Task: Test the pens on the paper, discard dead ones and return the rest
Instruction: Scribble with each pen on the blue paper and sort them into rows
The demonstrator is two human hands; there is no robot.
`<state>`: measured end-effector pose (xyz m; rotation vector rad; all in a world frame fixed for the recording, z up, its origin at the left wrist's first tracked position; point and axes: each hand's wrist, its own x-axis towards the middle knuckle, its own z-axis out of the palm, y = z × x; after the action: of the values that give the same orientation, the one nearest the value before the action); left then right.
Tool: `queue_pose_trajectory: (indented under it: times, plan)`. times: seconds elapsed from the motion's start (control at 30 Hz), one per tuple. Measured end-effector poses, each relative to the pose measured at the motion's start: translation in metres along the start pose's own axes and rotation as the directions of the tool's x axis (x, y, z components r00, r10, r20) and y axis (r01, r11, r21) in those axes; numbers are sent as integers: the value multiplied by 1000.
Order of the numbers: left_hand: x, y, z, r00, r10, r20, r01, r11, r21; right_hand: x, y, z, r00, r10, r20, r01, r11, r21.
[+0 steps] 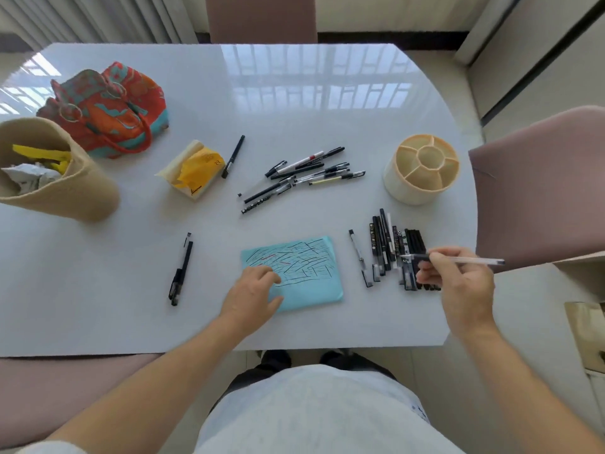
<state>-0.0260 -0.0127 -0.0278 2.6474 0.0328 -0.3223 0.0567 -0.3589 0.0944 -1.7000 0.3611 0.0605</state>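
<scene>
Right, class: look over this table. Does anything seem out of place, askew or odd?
Yes. A small black cap lies loose by the middle pile of pens, off any pen. One black pen lies apart beside the yellow tissue pack, away from all piles. The divided pen holder stands with no pens in it.

Paper (294, 273) btwn pen pile (396, 253) right, lone pen (180, 270) left.

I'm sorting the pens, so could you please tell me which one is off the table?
The clear pen pinched in the right hand, held above the black pile. All other pens lie on the table.
</scene>
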Motion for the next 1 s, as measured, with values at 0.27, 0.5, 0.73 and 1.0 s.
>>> queue_pose_trajectory:
  times: [0.27, 0.5, 0.73, 1.0]
  plan:
    - [-3, -5, 10, 999, 20, 34, -21, 999, 38, -1, -22, -4, 995, -82, -59, 84, 996, 41]
    - [-1, -2, 9, 997, -32, 75, 27, 997, 70, -10, 45, 83, 950, 70, 306, 19, 960, -278]
    - [0, -1, 9, 994, -28, 106, 17, 994, 109, -19, 99, 126, 905, 109, 412, 96, 889, -448]
    - [0, -1, 9, 995, -20, 101, 7, 992, 124, -18, 104, 130, 890, 47, 453, 204, 848, -489]
